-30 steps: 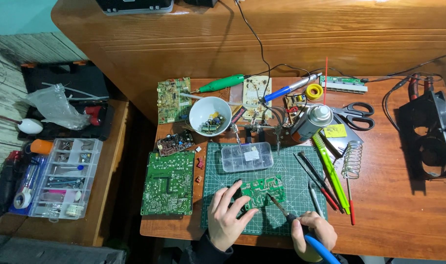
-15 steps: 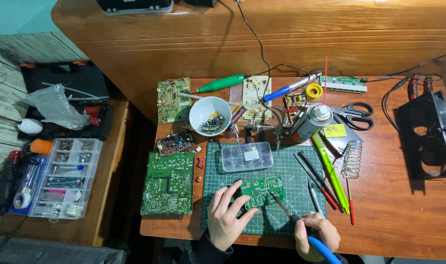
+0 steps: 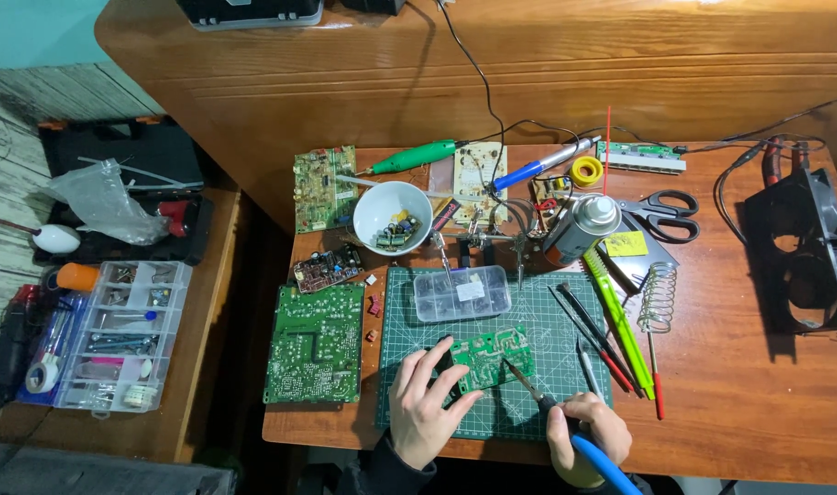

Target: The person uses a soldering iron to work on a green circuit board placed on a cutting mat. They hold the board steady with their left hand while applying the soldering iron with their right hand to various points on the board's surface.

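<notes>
Left hand (image 3: 425, 403) is pinning the small green circuit board (image 3: 490, 356) flat on the cutting mat (image 3: 547, 312); right hand (image 3: 586, 431) is gripping the soldering iron (image 3: 551, 410), tip best kept steady on one joint.

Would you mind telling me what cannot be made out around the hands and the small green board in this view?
- Head view: small green board, its near-left corner hidden under the left hand.
- Soldering iron tip contact: too small.
- Right hand: iron's blue handle cut off by bottom edge.

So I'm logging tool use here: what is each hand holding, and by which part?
The right hand holds the soldering iron by its blue handle. The left hand steadies the small green circuit board at its left edge.
</notes>
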